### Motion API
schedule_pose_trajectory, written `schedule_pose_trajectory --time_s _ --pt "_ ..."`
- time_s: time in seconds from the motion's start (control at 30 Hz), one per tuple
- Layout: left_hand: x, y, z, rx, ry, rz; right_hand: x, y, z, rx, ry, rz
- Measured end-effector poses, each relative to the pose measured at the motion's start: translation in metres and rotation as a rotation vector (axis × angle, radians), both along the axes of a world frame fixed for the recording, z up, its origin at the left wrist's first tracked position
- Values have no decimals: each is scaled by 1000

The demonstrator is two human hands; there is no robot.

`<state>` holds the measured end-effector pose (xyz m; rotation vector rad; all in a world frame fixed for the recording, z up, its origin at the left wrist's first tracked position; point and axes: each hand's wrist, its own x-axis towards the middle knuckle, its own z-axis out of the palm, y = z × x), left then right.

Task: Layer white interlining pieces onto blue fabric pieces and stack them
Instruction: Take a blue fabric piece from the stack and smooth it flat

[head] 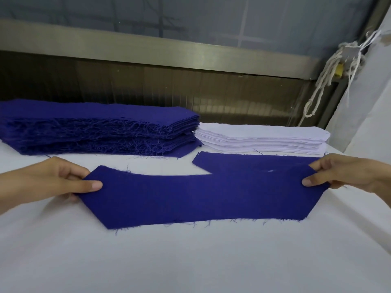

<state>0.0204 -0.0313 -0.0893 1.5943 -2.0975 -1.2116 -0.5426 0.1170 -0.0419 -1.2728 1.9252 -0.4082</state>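
My left hand and right hand pinch the blue piece by its ends; blue stack lies beside white stack.

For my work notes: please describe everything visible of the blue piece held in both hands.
The blue piece is long, dark blue woven cut with angled ends, a curved far edge and frayed threads. It lies on the white table cover, partly over a second blue piece. The left hand and right hand pinch its ends.
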Motion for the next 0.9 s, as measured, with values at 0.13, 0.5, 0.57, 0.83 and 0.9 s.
schedule_pose_trajectory --time_s 0.13,0.5,0.57,0.83,0.9 --pt "-11 -3 8 -3 38 0 -10 2 7 -117 -153 -171" --pt "-111 -16 46 0 182 -74 -77 -8 -1 -355 -420 -600" --pt "-135 -20 46 7 212 -81 -90 -9 -6 -378 -452 -663" --pt "-208 -30 33 44 267 -55 -129 -11 -33 -464 -435 -891" --pt "-219 -31 30 39 258 -61 -135 -12 -37 -489 -345 -938"
